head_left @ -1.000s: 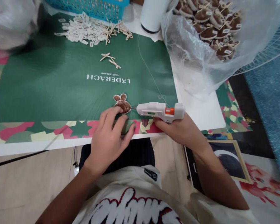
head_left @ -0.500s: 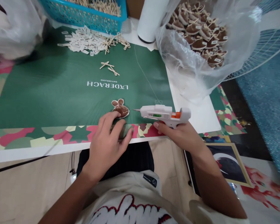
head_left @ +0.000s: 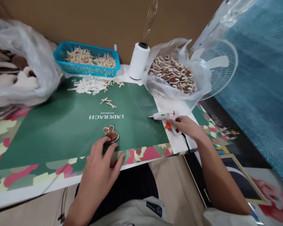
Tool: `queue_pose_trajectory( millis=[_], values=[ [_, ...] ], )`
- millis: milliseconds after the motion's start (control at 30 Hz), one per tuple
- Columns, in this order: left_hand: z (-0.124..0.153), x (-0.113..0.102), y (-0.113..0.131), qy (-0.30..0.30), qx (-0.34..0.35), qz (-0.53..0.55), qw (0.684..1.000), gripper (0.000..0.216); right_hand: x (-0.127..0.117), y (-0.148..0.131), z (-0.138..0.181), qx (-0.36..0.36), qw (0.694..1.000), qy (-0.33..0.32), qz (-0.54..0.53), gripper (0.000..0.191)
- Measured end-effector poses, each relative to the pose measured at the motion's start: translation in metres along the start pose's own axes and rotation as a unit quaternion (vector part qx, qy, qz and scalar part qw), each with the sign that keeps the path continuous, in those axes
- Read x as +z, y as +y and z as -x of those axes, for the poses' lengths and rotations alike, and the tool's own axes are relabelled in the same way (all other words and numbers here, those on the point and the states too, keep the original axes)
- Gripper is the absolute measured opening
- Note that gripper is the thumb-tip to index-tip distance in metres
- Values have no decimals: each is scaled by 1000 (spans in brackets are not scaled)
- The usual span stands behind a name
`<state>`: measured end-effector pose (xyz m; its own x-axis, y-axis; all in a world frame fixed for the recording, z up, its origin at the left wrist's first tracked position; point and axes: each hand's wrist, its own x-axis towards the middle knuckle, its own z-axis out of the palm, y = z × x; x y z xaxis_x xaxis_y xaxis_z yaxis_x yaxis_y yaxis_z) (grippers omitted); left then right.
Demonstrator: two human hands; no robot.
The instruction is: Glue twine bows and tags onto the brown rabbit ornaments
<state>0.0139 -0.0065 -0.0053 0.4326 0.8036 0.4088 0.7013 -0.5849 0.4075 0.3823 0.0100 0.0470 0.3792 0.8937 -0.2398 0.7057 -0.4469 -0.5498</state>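
On the green printed sheet [head_left: 49, 125] lies a small brown fabric piece [head_left: 112, 135] with a pale edge and two round ears. My left hand [head_left: 102, 164] has its fingers spread, the index fingertip touching the lower left of that piece. To the right, my right hand [head_left: 188, 126] is wrapped round the handle of a white hot glue gun [head_left: 163, 115] with an orange trigger. Its nozzle points left, apart from the fabric piece. Farther back lie two loose cord bows [head_left: 108, 102].
Behind are a pile of white tags [head_left: 88, 85], a blue basket [head_left: 85, 69] of cord bows and a white thread cone [head_left: 139, 61]. Plastic bags of plush pieces stand left [head_left: 46, 81] and right [head_left: 155, 86]. A fan [head_left: 228, 77] stands beyond the right bag.
The view has tilted up, showing more of the table's back. My right hand has carried the glue gun away from the fabric piece, back and to the right. My left fingertip stays on the piece.
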Motion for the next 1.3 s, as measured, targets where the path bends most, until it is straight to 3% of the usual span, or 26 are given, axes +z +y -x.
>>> queue_pose_trajectory(
  millis=[100, 167, 267, 367, 533, 667, 733, 833, 933, 1067, 1300],
  values=[
    [0, 5, -6, 20, 14, 1, 1000, 25, -9, -9, 13, -37, 980, 172, 94, 54],
    [0, 7, -7, 42, 22, -4, 999, 24, -10, -23, 26, -71, 972, 208, 82, 45],
    [0, 8, -5, 49, 28, -13, 998, 21, -1, -58, 32, -146, 985, 90, -34, 41],
    [1, 8, -2, 49, 10, -9, 999, 19, 18, -106, 3, -249, 964, 8, -96, 32],
    [3, 10, -1, 66, -12, -8, 998, 17, 70, -191, -87, -369, 929, -26, 30, 23],
    [6, 12, -2, 62, -23, -12, 998, 16, 114, -229, -118, -418, 898, -125, 60, 12],
    [7, 11, -1, 64, -20, -14, 998, 17, 129, -233, -117, -433, 887, -144, 63, 2],
    [7, 10, 0, 56, -22, -16, 998, 15, 137, -226, -104, -439, 885, -145, 48, 10],
    [5, 9, 2, 47, -21, -9, 999, 14, 129, -207, -83, -443, 886, -140, -10, 12],
    [3, 9, 3, 43, -14, 12, 999, 17, 110, -176, -51, -463, 860, -187, -104, 16],
    [1, 10, 5, 33, -22, 29, 999, 20, 108, -147, -23, -488, 833, -246, -86, 14]
  ],
)
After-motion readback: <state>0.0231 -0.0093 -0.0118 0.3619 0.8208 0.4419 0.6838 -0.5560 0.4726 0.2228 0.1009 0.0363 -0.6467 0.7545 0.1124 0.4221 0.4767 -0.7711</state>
